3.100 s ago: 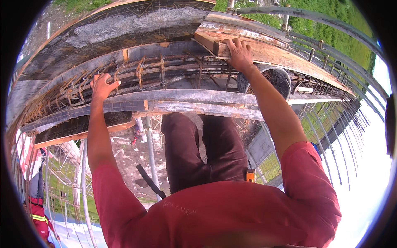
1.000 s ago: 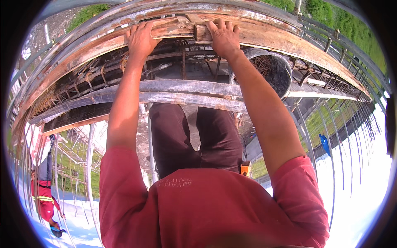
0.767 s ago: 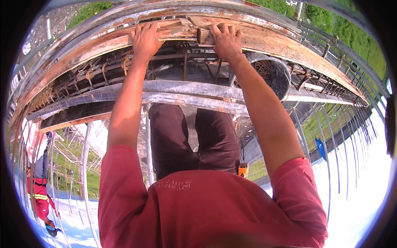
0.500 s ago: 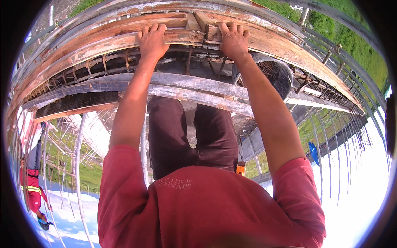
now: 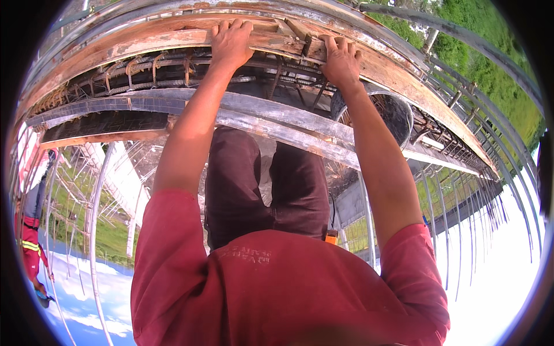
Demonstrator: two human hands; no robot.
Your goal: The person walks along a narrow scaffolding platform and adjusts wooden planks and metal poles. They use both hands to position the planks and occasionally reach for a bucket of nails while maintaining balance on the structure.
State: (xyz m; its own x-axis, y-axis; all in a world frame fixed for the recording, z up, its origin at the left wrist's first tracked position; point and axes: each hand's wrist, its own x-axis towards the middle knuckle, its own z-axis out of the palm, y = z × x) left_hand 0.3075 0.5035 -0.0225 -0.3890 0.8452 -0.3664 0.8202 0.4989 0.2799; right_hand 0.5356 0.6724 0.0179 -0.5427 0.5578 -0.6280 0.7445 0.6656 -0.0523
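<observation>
Grass beyond, planks lengthwise left-to-right

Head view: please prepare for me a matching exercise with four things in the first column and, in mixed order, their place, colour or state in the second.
Column one
1. Left hand
2. Right hand
3. Bucket
4. T-shirt

Column two
A. Red
B. On the right timber board
C. Dark, with a round mouth, partly hidden by an arm
D. On the left timber board

Right pairs: 1-D, 2-B, 3-C, 4-A.
</observation>
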